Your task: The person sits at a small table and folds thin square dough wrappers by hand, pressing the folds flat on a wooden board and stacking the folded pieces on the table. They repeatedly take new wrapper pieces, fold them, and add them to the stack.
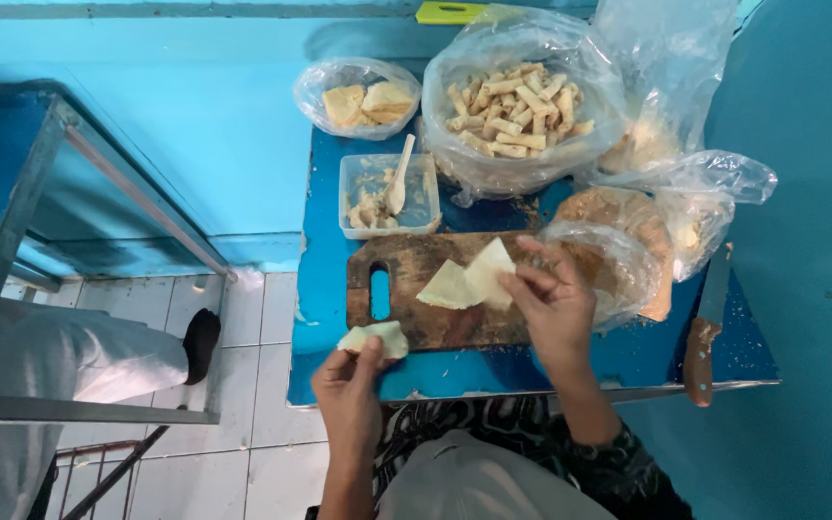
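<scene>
My left hand (349,385) pinches a folded pastry (375,338) at the near edge of the cutting board (406,265). My right hand (553,303) grips a thin, pale wrapper sheet (488,273) over the board's middle, beside another sheet (447,287). The worn blue table (325,279) is small; bags (522,106) crowd its far side, and a knife (703,337) lies at its right edge.
</scene>
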